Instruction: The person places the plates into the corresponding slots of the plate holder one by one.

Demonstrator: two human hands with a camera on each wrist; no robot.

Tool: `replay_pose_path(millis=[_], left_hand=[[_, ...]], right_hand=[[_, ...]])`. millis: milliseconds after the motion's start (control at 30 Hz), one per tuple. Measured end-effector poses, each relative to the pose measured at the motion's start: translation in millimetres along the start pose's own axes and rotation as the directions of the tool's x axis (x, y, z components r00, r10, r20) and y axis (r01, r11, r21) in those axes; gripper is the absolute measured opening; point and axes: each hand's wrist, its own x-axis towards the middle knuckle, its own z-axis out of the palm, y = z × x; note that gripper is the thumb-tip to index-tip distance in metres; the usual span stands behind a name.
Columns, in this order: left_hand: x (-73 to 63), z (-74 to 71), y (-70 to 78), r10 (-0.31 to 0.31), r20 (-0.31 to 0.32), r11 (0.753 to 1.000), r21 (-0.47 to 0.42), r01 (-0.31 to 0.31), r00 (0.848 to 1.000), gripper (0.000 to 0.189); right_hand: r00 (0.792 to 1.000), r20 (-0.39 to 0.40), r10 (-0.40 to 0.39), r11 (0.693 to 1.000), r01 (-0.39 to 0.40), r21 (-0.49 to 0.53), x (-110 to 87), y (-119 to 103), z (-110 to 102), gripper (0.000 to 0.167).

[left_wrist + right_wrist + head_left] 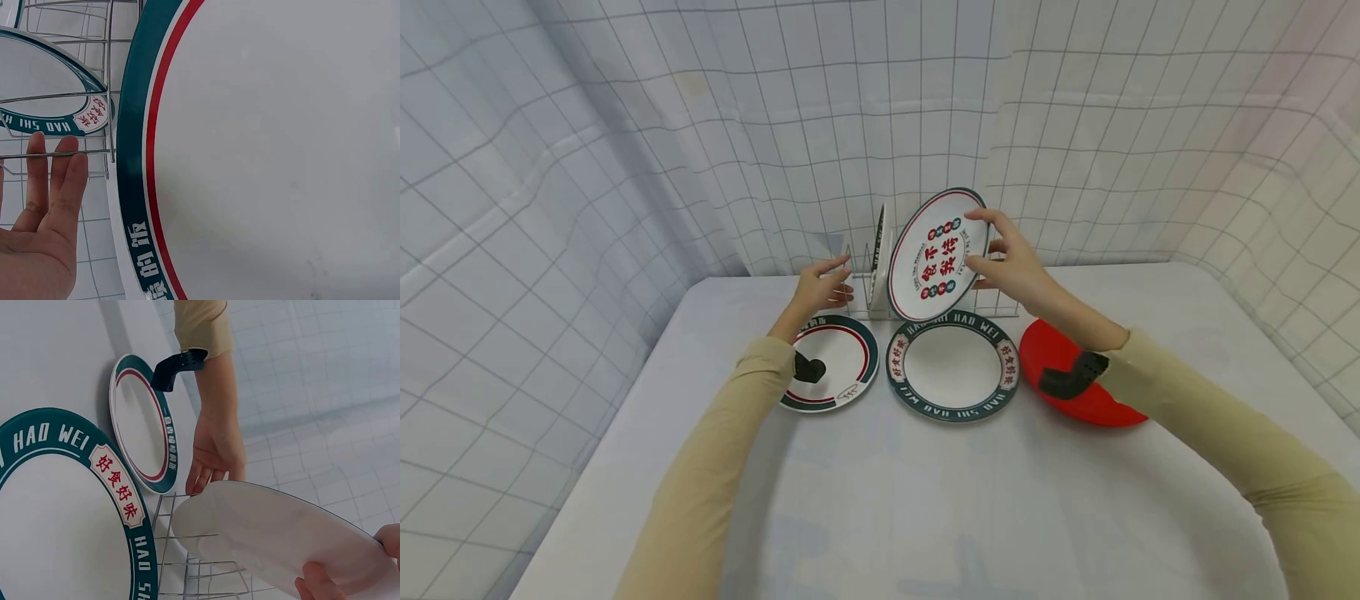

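Observation:
My right hand [1011, 262] pinches the right edge of a tilted plate [936, 258], a white one with red characters and a dark green rim. That plate is raised over the wire dish rack [1000, 308]; its plain white side [281, 531] shows in the right wrist view. Another plate [880, 262] stands on edge in the rack, just left of the held one. At the rack's left end is my left hand [823, 287], its fingers extended. In the left wrist view, those fingers [37, 181] lie right at a rack wire.
In front of the rack lie a white plate with green and red rings [838, 367], a green-rimmed plate with lettering [952, 367] and a red plate [1090, 408]. All rest on the white table [887, 500]. A grid-patterned cloth [775, 125] hangs behind.

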Motion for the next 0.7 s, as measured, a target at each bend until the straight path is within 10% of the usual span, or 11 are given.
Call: replay_pose_path(millis=[700], left_hand=[[-4.0, 2.2, 2.4, 0.008, 0.003, 1.0, 0.006, -0.008, 1.0, 0.045]], right_hand=[[1.0, -0.016, 0.018, 0.987, -0.021, -0.158, 27.7, -23, 24, 0.066]])
